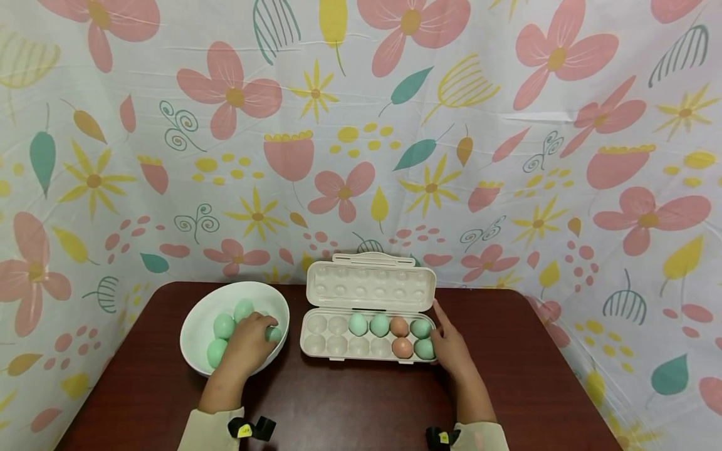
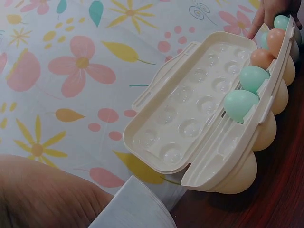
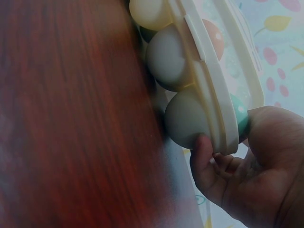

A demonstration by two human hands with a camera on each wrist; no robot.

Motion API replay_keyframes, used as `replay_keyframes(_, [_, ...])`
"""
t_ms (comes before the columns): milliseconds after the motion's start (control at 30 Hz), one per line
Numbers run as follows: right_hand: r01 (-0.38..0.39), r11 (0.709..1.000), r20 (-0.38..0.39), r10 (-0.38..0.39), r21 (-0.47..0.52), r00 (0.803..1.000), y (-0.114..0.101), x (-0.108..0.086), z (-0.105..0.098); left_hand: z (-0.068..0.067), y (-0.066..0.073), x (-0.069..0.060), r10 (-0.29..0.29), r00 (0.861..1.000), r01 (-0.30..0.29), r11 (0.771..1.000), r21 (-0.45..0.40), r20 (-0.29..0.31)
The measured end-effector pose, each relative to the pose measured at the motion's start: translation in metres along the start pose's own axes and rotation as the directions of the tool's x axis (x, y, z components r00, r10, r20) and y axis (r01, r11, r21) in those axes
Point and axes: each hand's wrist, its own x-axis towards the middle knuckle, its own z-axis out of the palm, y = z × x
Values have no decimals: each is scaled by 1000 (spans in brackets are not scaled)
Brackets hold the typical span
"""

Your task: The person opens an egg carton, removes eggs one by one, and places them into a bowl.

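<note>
In the head view my left hand (image 1: 248, 341) is inside a white bowl (image 1: 194, 313), its fingers and thumb about a green egg (image 1: 273, 334). Other green eggs (image 1: 224, 326) lie left of and beyond that hand. The left wrist view shows only part of that hand (image 2: 42, 194) and the white bowl's rim (image 2: 133, 209). An open cream egg carton (image 1: 321, 362) stands to the right, its lid (image 1: 372, 285) tilted back. Several green eggs and two brown eggs (image 1: 402, 347) fill its right part. My right hand (image 1: 451, 344) grips the carton's right end, thumb low against an outer cup (image 3: 183, 116).
A dark red-brown table (image 1: 350, 407) carries the bowl and carton. Behind it hangs a white floral cloth (image 1: 361, 156), close to the carton lid. The carton's left cups (image 1: 318, 343) hold no eggs.
</note>
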Motion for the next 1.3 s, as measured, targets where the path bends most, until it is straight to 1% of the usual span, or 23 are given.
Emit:
replay_keyframes(167, [-5,1000,7,5,0,1000,0,0,0,-1,2,1,-34,999,32,997,-65,-30])
replay_keyframes(400, [-3,1000,12,3,4,1000,-1,-1,0,-4,4,0,-82,995,76,993,-91,-63])
replay_keyframes(500, [3,1000,12,-3,7,1000,0,-1,0,-5,6,0,-88,993,80,992,-102,-85])
replay_keyframes(667, [-1,1000,17,0,12,1000,-1,-1,0,-6,7,1,-59,987,42,992,-117,-149])
replay_keyframes(800, [-8,1000,21,7,22,1000,-2,-2,0,-6,10,3,-44,983,17,988,-151,-180])
replay_keyframes(900, [-6,1000,20,6,19,1000,-1,-2,0,-5,14,4,-34,978,-3,984,-180,-204])
replay_keyframes(1000, [-13,1000,19,12,25,1000,0,-1,0,-4,20,5,-15,971,-33,980,-198,-237])
replay_keyframes(1067, [-12,1000,19,11,28,1000,1,-1,0,-2,26,6,5,966,-58,978,-200,-257])
replay_keyframes(1167, [-12,999,20,11,30,1000,2,0,1,2,34,7,57,958,-113,976,-188,-281])
replay_keyframes(1300, [-8,1000,20,8,30,1000,2,1,1,8,44,8,122,953,-173,971,-166,-278])
